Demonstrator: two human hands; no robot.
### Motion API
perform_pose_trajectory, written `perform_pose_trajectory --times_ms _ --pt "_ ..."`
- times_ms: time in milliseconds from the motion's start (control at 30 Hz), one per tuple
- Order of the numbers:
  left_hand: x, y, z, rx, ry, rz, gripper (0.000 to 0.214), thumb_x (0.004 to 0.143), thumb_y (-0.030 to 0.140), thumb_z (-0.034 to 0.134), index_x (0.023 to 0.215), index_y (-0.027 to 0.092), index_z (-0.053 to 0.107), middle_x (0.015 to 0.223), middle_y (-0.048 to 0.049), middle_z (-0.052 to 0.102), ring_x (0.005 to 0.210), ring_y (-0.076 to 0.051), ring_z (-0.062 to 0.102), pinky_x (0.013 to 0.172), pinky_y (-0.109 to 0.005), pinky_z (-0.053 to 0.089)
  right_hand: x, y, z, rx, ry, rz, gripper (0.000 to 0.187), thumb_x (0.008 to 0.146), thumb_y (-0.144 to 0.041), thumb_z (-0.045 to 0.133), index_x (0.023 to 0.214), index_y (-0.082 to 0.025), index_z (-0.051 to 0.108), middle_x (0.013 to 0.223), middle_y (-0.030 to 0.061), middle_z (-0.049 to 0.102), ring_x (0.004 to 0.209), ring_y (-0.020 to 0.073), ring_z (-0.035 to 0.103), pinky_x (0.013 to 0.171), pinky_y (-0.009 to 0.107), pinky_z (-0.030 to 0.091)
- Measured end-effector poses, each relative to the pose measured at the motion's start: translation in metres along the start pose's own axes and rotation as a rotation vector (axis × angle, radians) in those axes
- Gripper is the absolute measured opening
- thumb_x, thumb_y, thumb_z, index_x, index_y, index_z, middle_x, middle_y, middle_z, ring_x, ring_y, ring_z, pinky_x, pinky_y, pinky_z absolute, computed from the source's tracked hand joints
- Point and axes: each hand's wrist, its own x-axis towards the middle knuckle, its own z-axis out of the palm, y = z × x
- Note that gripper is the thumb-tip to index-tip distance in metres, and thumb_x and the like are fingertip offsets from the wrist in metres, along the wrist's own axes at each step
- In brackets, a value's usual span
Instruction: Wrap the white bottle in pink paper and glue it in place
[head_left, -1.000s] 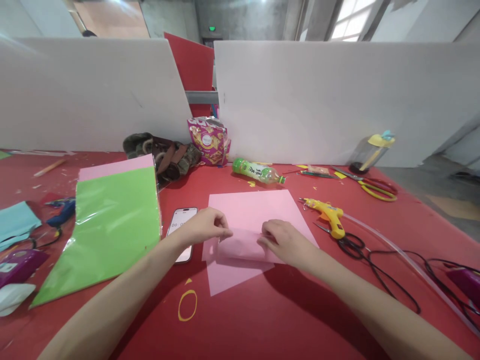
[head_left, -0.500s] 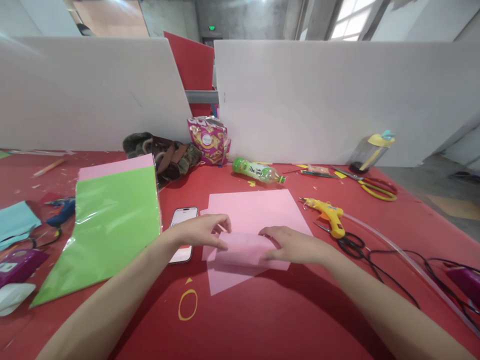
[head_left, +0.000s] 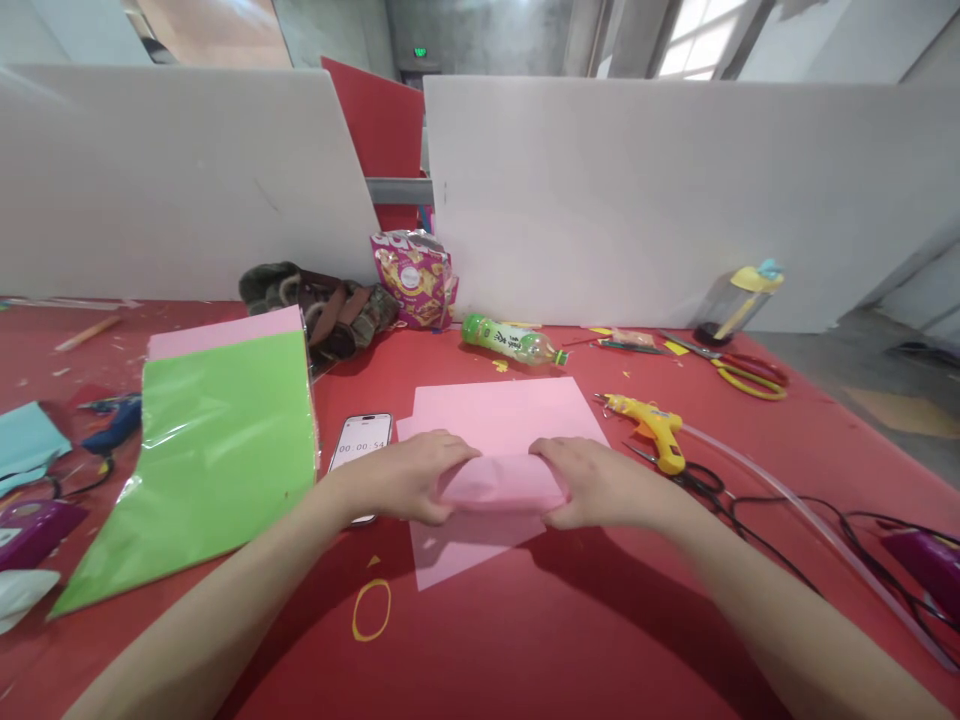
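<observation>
Between my two hands is a piece of pink paper (head_left: pixel 504 482), its near edge curled over into a loose roll. My left hand (head_left: pixel 416 475) grips the left end with thumb and fingers. At the other end, my right hand (head_left: pixel 589 482) holds the paper the same way. Flat beneath lie more pink sheets (head_left: pixel 499 405), one reaching toward me below the roll. A phone (head_left: pixel 364 437) showing a timer lies just beyond my left wrist, partly covered by it. Nearer to me on the red table is a thin yellow paper ring (head_left: pixel 372 610).
To the left lies a plastic-wrapped stack of green paper (head_left: pixel 225 440). A yellow glue gun (head_left: pixel 651 425) with its cable and black-handled scissors (head_left: pixel 701 480) sit at right. Behind are a green-capped bottle (head_left: pixel 514 341), a snack bag (head_left: pixel 415 278), large shears (head_left: pixel 750 375) and a white partition (head_left: pixel 637 200).
My hands have moved to the two ends of the pink paper and closed on it. The paper is now lifted slightly and bent into a tighter curve.
</observation>
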Motion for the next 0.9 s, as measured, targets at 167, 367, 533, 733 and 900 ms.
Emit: perform_pose_trajectory --times_ms 167,367,533,733,900 --pt "0.008 0.019 0.020 0.338 0.168 -0.051 0.050 0.063 0.010 0.054 0.111 0.006 0.041 0.103 -0.0165 0.056 0.092 -0.027 0.052 0.079 -0.039 0.040 0.001 -0.009 0.006 -0.074 0.089 -0.010 0.037 0.062 -0.030 0.055 0.095 -0.014 0.050 0.086 0.0084 0.059 0.078 0.0220 0.055 0.064 0.028 0.038" --pt "0.014 0.019 0.029 0.420 0.189 0.027 0.050 0.071 0.026 0.059 0.114 0.010 0.038 0.100 -0.0159 0.058 0.084 -0.026 0.056 0.072 -0.038 0.044 -0.001 -0.012 0.002 -0.049 0.076 -0.005 0.038 0.063 -0.031 0.055 0.096 -0.015 0.051 0.090 0.0085 0.060 0.081 0.0224 0.055 0.066 0.029 0.039" --pt "0.018 0.006 0.029 0.363 0.200 0.111 0.037 0.075 0.030 0.057 0.105 0.013 0.043 0.102 -0.0151 0.058 0.088 -0.026 0.056 0.074 -0.039 0.044 0.006 0.002 0.003 -0.010 0.041 -0.010 0.049 0.065 -0.029 0.056 0.111 -0.012 0.047 0.108 0.0127 0.055 0.096 0.0250 0.053 0.077 0.033 0.040" --pt "0.023 -0.018 0.041 0.061 0.251 0.162 0.014 0.078 0.029 0.052 0.082 0.016 0.047 0.115 -0.0143 0.052 0.105 -0.023 0.048 0.085 -0.036 0.041 0.016 0.020 0.011 -0.006 0.017 -0.045 0.057 0.067 -0.026 0.058 0.119 -0.012 0.041 0.119 0.0142 0.049 0.109 0.0255 0.045 0.090 0.038 0.036" --pt "0.023 -0.023 0.041 -0.142 0.266 0.112 0.013 0.079 0.028 0.050 0.074 0.017 0.048 0.118 -0.0150 0.050 0.108 -0.022 0.046 0.086 -0.034 0.040 0.017 0.015 0.009 0.039 0.207 -0.228 0.031 0.070 -0.014 0.057 0.100 -0.012 0.051 0.102 0.0106 0.056 0.096 0.0198 0.051 0.084 0.033 0.042"
